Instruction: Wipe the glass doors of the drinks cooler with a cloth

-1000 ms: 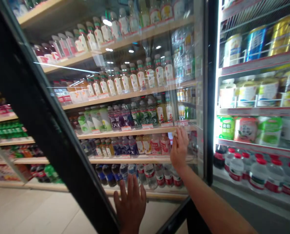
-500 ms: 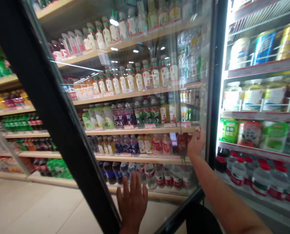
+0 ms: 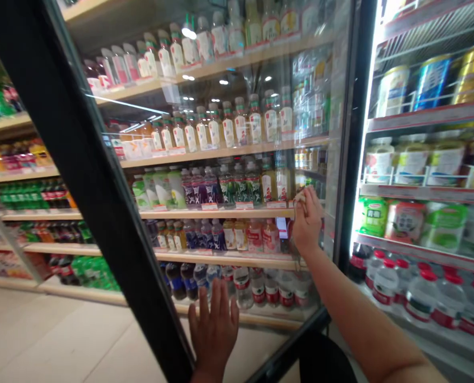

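A glass door [image 3: 221,181] with a black frame stands swung out in front of me. My left hand [image 3: 213,332] lies with fingers stretched and slightly apart at the lower part of the pane, palm towards the glass. Higher up and to the right, my right hand [image 3: 307,221] is closed, with the fingers bent against the glass. A small, pale crumpled piece that looks like a cloth [image 3: 300,197] shows at its fingertips; most of it is hidden by the hand. Through the pane, rows of bottled drinks [image 3: 200,127] show on wooden shelves.
To the right is a lit cooler [image 3: 424,197] with cans, bottles and red-capped water bottles [image 3: 424,295]. The door's black frame bar [image 3: 89,202] slants across the left. Further left are more drink shelves [image 3: 41,215] above a pale tiled floor [image 3: 53,335].
My right hand has slid left and slightly up across the glass, away from the door's hinge-side edge. My left hand has stayed nearly in place with its fingers spread.
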Available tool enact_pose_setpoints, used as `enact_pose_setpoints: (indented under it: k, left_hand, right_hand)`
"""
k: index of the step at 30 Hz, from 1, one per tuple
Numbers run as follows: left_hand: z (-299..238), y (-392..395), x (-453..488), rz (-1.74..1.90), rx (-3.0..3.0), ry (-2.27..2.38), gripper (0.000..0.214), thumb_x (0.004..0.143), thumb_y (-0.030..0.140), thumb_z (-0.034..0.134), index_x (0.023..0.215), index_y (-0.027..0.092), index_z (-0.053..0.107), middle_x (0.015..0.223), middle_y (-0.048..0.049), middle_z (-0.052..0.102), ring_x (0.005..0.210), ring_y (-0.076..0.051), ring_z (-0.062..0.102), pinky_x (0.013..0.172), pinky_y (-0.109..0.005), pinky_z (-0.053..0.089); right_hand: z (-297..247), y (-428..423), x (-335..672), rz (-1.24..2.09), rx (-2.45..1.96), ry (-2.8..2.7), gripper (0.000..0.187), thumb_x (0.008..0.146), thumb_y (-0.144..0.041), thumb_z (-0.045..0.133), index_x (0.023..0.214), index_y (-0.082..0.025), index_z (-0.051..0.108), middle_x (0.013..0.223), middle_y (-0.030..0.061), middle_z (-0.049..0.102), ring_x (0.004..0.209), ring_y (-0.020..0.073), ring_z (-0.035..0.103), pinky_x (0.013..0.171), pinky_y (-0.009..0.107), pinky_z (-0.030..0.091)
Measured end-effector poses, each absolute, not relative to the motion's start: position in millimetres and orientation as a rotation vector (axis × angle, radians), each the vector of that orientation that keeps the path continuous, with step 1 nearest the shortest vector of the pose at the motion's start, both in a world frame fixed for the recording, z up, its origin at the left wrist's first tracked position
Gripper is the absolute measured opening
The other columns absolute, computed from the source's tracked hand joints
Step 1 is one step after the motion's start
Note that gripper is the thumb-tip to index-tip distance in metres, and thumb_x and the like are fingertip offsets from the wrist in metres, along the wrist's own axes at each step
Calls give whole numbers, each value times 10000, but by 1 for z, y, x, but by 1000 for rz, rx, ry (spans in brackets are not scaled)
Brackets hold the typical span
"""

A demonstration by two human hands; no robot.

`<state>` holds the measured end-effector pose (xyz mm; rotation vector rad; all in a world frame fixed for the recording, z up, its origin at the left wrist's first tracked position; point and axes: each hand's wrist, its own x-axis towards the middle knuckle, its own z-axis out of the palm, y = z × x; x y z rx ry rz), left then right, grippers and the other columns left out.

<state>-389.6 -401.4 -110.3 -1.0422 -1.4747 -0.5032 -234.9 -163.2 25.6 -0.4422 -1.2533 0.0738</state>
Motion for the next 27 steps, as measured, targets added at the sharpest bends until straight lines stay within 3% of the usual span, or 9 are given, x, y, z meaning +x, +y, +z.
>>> enact_pose_setpoints:
  k: [7, 14, 20, 27]
  left_hand:
    - [-110, -401, -388, -522, -1056, -1474, 793, 899, 224, 687, 1570, 82, 290, 1422, -181, 588, 1560, -274, 117, 1271, -502, 103]
    - [-106, -401, -379, -632, -1040, -1508, 746, 946, 228, 628, 1587, 144, 256, 1402, -146, 612, 1558, -241, 133, 1270, -501, 126]
    - [-101, -401, -375, -635, -1042, -1498, 710, 975, 239, 578, 1590, 138, 237, 1422, -139, 595, 1558, -216, 117, 1274, -474, 109]
    - [-98, -404, -374, -638, -1069, -1480, 694, 972, 219, 577, 1582, 109, 264, 1349, -149, 652, 1559, -218, 113, 1276, -457, 83]
  right_hand:
    - [-8, -194, -248, -22, -374, -1368, 488, 1025, -234, 461, 1511, -264, 443, 1533, 116, 497, 1465, 250, 396, 1185, 595, 356]
    - [23, -212, -257, -5, -287, -1380, 498, 1025, -220, 456, 1518, -288, 432, 1551, 88, 480, 1484, 256, 371, 1196, 602, 354]
    - [-2, -257, -279, -58, -120, -1541, 599, 987, -97, 478, 1543, -300, 384, 1485, 86, 558, 1467, 253, 400, 1156, 569, 437]
    - [18, -279, -292, -33, -70, -1529, 610, 989, -105, 474, 1553, -308, 363, 1502, 62, 543, 1489, 239, 364, 1193, 541, 397]
